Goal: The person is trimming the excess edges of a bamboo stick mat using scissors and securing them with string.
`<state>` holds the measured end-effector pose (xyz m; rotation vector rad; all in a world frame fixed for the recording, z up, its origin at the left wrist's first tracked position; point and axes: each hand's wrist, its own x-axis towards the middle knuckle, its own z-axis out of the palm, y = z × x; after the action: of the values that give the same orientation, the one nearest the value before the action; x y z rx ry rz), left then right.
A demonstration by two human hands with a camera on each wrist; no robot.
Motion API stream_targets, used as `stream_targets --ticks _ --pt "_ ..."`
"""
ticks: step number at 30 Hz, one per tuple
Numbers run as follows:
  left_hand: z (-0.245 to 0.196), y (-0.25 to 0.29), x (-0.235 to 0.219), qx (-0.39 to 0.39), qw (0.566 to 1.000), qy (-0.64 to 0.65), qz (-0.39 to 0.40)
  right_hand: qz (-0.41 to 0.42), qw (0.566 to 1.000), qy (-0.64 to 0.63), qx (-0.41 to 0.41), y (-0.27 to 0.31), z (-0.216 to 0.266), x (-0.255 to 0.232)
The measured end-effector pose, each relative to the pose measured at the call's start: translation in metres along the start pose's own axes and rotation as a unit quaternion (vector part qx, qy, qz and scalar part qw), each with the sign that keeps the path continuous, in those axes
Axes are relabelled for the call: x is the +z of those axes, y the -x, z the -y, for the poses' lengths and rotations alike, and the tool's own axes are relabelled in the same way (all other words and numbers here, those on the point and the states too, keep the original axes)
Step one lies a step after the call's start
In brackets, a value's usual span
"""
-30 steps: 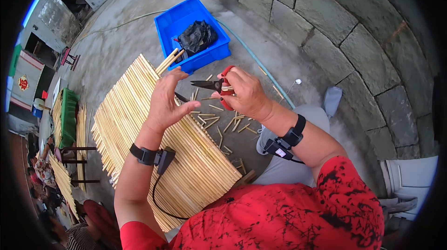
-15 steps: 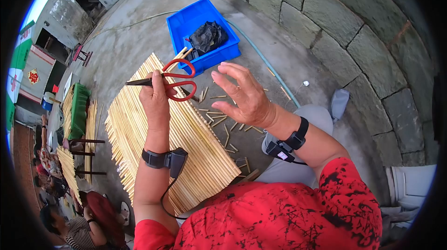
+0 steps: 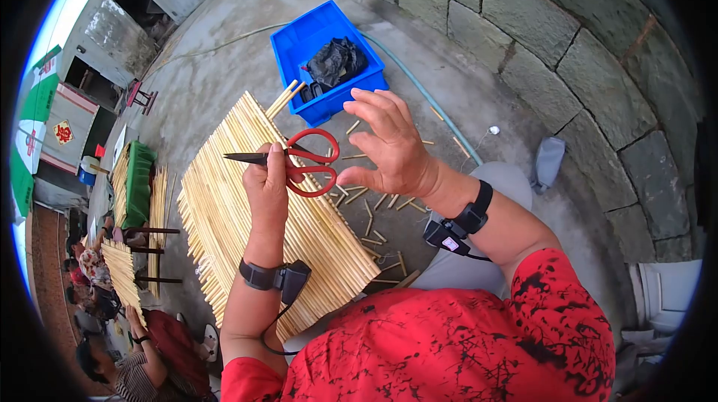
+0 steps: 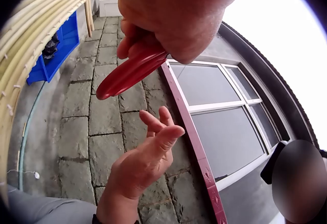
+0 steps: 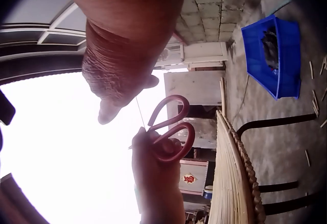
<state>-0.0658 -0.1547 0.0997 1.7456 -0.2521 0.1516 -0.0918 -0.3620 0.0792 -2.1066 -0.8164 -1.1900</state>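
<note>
My left hand [image 3: 268,191] pinches a pair of scissors [image 3: 314,140] near the pivot, over the mat of pale sticks [image 3: 299,252]. The dark blades point left and the red handle loops point toward my right hand [image 3: 395,146]. That hand is raised beside the loops, its fingers bent loosely and the thumb apart from them. In the right wrist view a thin thread [image 5: 140,113] runs between my right hand and the scissors. The left wrist view shows the red handles [image 4: 130,73] under my left hand, with the right hand [image 4: 145,165] below.
Beyond the mat stands a blue plastic crate [image 3: 329,106] holding a black bag [image 3: 336,62]. Short cut stick pieces [image 3: 369,211] litter the concrete floor. A hose [image 3: 415,84] runs along the stone wall [image 3: 523,20]. People sit at the far left near another stick mat [image 3: 122,271].
The scissors have passed from my right hand to my left, and their red loops now point right. My right hand has let go and its fingers have spread.
</note>
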Motion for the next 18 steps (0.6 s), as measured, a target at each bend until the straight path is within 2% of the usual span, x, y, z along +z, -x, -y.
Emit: stream_targets --ticks 4,6,7,9,10,12,14,16,18 --pt "0.007 0.012 -0.001 -0.01 0.999 -0.023 0.039 -0.016 1.0 -0.016 0.001 0.006 -0.016 0.001" --pt "0.002 0.019 0.002 -0.017 0.998 -0.027 0.052 -0.061 0.994 0.092 -0.003 -0.002 -0.013 -0.005" --pt "-0.001 0.023 0.004 -0.015 0.997 -0.039 0.061 -0.064 0.996 0.064 0.018 -0.002 -0.01 -0.004" --pt "-0.005 0.027 0.007 -0.008 0.996 -0.044 0.078 -0.06 0.997 0.047 0.009 -0.003 -0.002 -0.006" --pt "-0.003 0.028 0.004 0.013 0.992 -0.057 0.113 -0.055 0.998 0.03 0.001 -0.003 0.001 -0.007" --pt "-0.01 0.032 0.01 0.002 0.989 -0.014 0.145 -0.032 0.999 0.032 -0.013 -0.002 0.003 -0.008" --pt "-0.026 0.038 0.017 -0.043 0.984 0.058 0.164 -0.024 0.998 -0.051 -0.008 -0.001 0.006 -0.004" --pt "-0.027 0.036 0.013 -0.009 0.975 0.034 0.22 -0.03 0.998 -0.059 -0.017 -0.003 0.009 -0.003" --pt "-0.033 0.036 0.014 -0.01 0.974 0.033 0.226 -0.037 0.997 -0.066 -0.023 -0.001 0.013 0.0"
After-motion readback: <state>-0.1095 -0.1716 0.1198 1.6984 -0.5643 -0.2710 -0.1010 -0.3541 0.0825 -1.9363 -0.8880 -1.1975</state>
